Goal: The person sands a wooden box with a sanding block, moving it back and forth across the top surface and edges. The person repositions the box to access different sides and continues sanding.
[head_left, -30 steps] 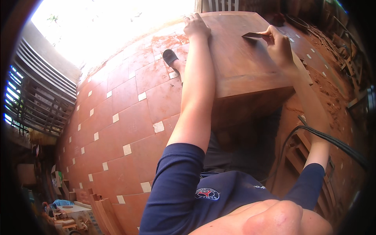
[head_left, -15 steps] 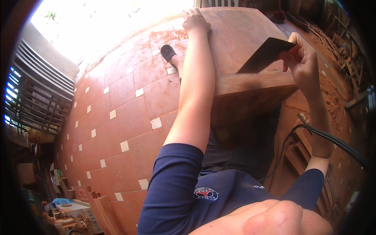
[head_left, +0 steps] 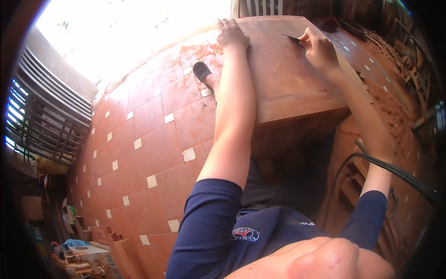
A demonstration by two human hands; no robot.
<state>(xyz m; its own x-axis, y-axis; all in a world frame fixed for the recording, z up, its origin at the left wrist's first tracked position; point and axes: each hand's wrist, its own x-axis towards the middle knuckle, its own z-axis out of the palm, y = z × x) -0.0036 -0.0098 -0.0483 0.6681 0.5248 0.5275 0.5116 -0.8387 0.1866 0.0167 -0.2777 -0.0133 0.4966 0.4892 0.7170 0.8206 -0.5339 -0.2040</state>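
A reddish-brown wooden piece (head_left: 283,69) with a broad flat top and a thick near edge stands before me. My left hand (head_left: 232,35) rests at its far left edge, fingers stretched forward and slightly apart, holding nothing that I can see. My right hand (head_left: 320,49) is closed, pinching a thin dark rectangular sheet (head_left: 291,36) between thumb and fingers over the far right part of the top. The sheet now shows almost edge-on; whether it touches the wood I cannot tell.
Tiled floor (head_left: 153,135) with small pale squares spreads at left, with a dark sandal (head_left: 201,70) on a foot. A black cable (head_left: 395,170) passes my right arm. Wood pieces (head_left: 123,255) stand lower left; slatted metal bars (head_left: 51,107) line the far left.
My right hand has moved forward and left from the near right corner to the far part of the top, turning the dark sheet nearly edge-on. My left hand stays at the edge.
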